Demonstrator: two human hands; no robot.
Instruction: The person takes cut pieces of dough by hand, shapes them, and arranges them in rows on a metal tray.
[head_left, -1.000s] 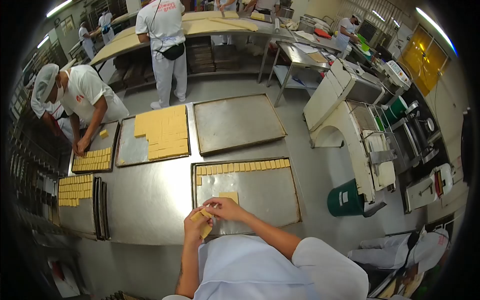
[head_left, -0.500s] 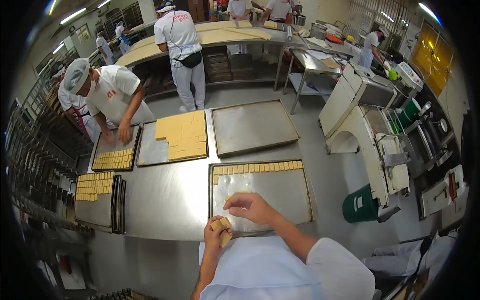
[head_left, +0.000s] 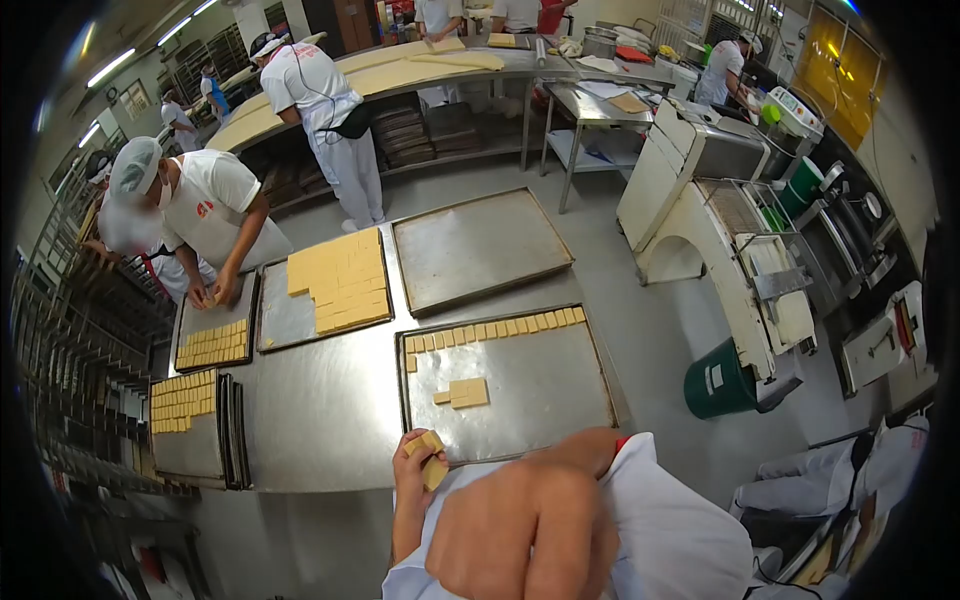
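My left hand (head_left: 407,468) is closed around a few yellow dough pieces (head_left: 432,470) just off the near left corner of a metal tray. Large and close to the camera, my right hand (head_left: 525,525) is raised over my apron with its knuckles towards me; its fingertips are hidden. Along the far rim of the tray (head_left: 545,420) runs a row of small dough pieces (head_left: 490,330), with one more below its left end. A larger dough block (head_left: 468,393) with a small piece against its left side lies on the tray.
Behind are a bare metal tray (head_left: 480,245) and one with cut dough (head_left: 340,275). At left, a co-worker (head_left: 215,205) bends over a tray of pieces (head_left: 212,345), with stacked trays (head_left: 190,440) nearer. A green bin (head_left: 720,378) and white machine (head_left: 690,190) stand right.
My right hand has moved from above the tray up close to the camera. The block on the tray is now uncovered. My left hand still holds dough pieces; the view has shifted.
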